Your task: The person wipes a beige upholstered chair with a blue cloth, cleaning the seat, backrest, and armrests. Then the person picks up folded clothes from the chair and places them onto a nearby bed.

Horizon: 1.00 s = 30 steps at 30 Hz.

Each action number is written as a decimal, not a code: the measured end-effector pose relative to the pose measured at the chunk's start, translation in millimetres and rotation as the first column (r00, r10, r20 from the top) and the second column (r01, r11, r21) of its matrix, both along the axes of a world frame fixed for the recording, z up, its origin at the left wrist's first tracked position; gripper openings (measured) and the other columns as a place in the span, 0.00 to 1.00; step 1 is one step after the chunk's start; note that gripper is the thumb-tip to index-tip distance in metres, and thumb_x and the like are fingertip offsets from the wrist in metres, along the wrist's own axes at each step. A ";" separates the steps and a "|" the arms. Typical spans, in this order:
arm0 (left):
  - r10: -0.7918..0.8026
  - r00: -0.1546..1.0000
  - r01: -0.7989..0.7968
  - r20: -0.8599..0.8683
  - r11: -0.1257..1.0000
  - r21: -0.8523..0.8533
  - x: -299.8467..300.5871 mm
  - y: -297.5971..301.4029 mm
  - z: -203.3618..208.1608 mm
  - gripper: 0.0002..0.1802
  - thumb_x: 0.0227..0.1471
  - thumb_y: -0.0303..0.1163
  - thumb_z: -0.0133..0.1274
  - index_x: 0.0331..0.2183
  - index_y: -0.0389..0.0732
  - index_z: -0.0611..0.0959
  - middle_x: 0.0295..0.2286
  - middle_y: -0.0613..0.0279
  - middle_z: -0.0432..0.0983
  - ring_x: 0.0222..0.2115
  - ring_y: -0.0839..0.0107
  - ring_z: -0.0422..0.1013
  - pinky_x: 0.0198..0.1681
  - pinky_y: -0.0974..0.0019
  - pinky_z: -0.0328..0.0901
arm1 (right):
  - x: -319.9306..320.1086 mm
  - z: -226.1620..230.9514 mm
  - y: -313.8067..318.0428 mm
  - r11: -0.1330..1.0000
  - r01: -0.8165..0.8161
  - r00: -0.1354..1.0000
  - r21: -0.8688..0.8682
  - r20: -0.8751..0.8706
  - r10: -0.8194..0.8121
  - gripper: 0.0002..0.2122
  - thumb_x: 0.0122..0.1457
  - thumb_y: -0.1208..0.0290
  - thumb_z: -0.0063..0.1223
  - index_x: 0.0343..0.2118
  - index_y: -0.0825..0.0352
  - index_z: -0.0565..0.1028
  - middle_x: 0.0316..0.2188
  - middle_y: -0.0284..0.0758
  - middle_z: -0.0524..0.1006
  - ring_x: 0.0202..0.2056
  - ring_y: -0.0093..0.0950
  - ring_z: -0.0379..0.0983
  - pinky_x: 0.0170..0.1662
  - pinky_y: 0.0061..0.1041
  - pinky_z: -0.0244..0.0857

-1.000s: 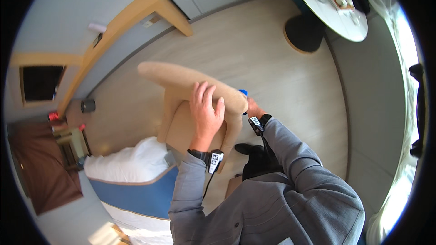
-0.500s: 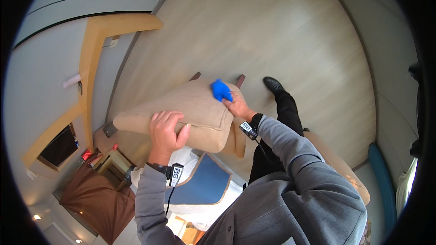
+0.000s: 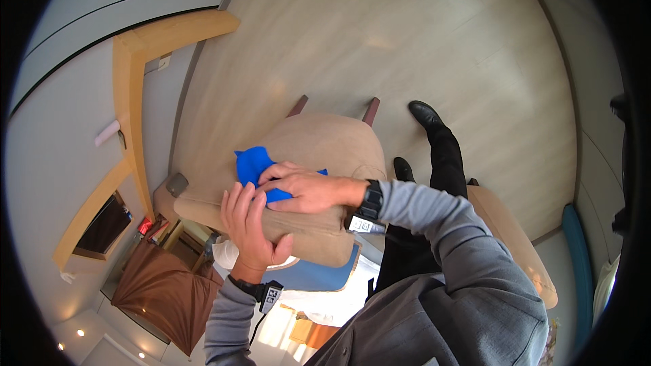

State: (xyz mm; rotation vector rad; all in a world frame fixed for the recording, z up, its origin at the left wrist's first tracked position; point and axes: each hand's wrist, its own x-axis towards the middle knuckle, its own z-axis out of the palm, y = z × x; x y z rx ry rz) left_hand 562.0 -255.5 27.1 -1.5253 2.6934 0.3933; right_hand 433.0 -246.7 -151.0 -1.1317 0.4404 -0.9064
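Observation:
A beige upholstered chair (image 3: pixel 339 137) with dark wooden legs stands in front of me. On its fabric lies a blue cloth (image 3: pixel 253 163), partly bunched, with my right hand (image 3: pixel 298 186) pressing it down and fingers curled over it. Some of the cloth is hidden beneath that palm. My left hand (image 3: pixel 249 227) rests along the upper edge of the chair's backrest, fingers stretched out and thumb apart. Its fingertips come close to the cloth and to my right fingers; whether they touch the cloth I cannot tell.
Another beige chair (image 3: pixel 505 237) stands to my right. A blue-topped surface (image 3: pixel 312 275) lies behind the backrest. Left are a wood-framed door panel (image 3: pixel 129 108) and brown draped fabric (image 3: pixel 159 291). My black shoes (image 3: pixel 425 114) are on the pale floor (image 3: pixel 380 41). A teal upholstered edge (image 3: pixel 575 271) runs at right.
My right hand has slid left across the chair with the blue cloth, which is now more spread out. My left hand stays on the backrest. The view has shifted, and a second shoe shows.

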 end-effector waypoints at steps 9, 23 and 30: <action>0.068 0.997 -0.071 0.022 0.956 0.285 5.1 -0.6 5.1 0.26 0.44 0.53 0.57 0.35 0.40 0.88 0.36 0.59 0.85 0.39 0.59 0.80 0.50 0.54 0.69 | 48.9 -238.8 7.3 0.949 -0.046 0.760 0.312 -0.605 0.236 0.28 0.66 0.49 0.50 0.53 0.73 0.76 0.58 0.54 0.73 0.57 0.51 0.70 0.61 0.43 0.64; 0.088 0.996 -0.089 0.017 0.955 0.282 5.1 -2.8 8.0 0.31 0.49 0.57 0.55 0.40 0.37 0.87 0.42 0.54 0.83 0.46 0.53 0.77 0.54 0.51 0.66 | 88.9 -223.3 -37.2 0.941 -0.185 0.841 0.282 -0.451 0.300 0.27 0.64 0.47 0.46 0.50 0.68 0.79 0.49 0.51 0.80 0.49 0.52 0.77 0.51 0.44 0.70; 0.067 0.997 -0.069 0.024 0.994 0.080 5.8 5.9 3.9 0.44 0.57 0.62 0.47 0.61 0.34 0.74 0.61 0.39 0.67 0.65 0.38 0.59 0.68 0.33 0.46 | 71.1 -21.5 -51.6 0.992 -0.108 0.971 -0.060 0.206 0.118 0.20 0.66 0.55 0.54 0.51 0.67 0.78 0.51 0.47 0.78 0.54 0.47 0.70 0.61 0.42 0.62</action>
